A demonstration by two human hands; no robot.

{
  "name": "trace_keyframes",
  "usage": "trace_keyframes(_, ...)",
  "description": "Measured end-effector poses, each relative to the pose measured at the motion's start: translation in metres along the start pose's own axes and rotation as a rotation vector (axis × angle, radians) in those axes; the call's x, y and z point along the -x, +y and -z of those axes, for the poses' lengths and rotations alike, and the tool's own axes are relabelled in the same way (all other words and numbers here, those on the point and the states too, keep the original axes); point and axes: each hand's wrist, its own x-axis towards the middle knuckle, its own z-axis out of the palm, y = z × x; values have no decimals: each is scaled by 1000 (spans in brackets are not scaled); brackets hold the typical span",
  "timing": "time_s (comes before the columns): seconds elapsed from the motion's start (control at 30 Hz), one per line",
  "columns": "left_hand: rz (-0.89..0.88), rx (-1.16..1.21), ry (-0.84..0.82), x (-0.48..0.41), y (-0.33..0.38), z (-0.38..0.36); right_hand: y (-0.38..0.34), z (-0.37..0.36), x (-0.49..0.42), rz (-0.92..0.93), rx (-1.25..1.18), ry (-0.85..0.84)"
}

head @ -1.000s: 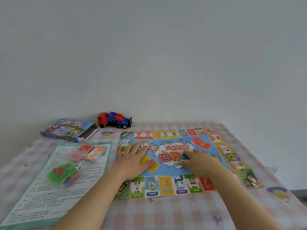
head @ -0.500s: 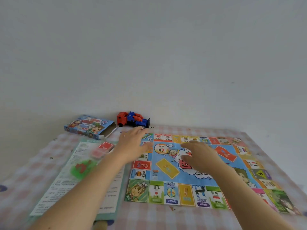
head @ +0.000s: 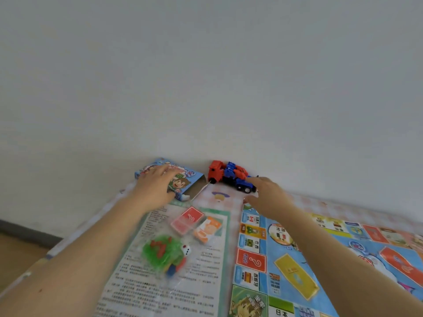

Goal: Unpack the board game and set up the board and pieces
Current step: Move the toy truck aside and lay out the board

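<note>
Game box (head: 183,179) at far left against the wall, open end facing right; light, thin card, easily crushed, best taken by the long sides. Left hand (head: 158,186) spread flat on top, not yet closed. Right hand (head: 267,195) open, empty, hovering near toy truck (head: 231,176). Board (head: 320,259) flat at right; table's left edge close, little room there.

Toy truck (head: 231,176) at 12 o'clock against wall, blocks the far edge. Game box (head: 180,183) at 11, touching wall, open end faces truck; narrow bare desk (head: 219,196) strip between them. Card packs (head: 196,224) and piece bag (head: 166,253) clutter rules sheet (head: 160,289) at 9. Board (head: 320,259) flat at 3, passable.
</note>
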Motion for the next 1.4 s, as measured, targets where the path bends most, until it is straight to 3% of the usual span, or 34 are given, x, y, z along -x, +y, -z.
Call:
trace_keyframes(0.23,54,24,-163,-18,-28,-13,0,-19,-45,-103,-117,16)
trace_keyframes(0.5,31,54,-65,-24,-35,-6,-4,-26,-77,-168,-6,99)
trace_keyframes(0.7,193,295,-70,-24,-56,-18,-2,-27,-80,-189,6,94)
trace_keyframes(0.87,142,191,-62,-34,-60,-17,1,-26,-71,-196,-3,164)
trace_keyframes(1.07,144,81,-146,-37,-61,-13,10,-24,-68,-186,-74,61)
trace_keyframes(1.4,173,148,-74,-35,-58,-8,16,-19,-55,-172,-329,270)
